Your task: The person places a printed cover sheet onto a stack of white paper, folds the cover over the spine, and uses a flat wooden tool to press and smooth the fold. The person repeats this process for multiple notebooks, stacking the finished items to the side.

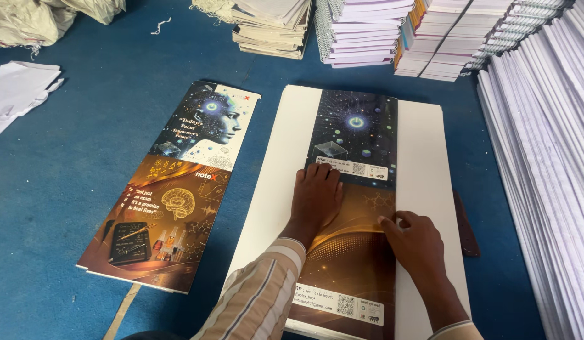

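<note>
Fingers of the left hand (315,200) press flat, open, on the glossy dark-and-gold printed cover sheet (355,208); the right hand (413,242) pinches its edge.

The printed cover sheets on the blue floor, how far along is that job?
Done: one stack of printed covers lies set aside. In hand: the left hand presses a cover strip on the white sheets; the right hand pinches its edge. Left: unclear; notebook stacks lie beyond.
</note>
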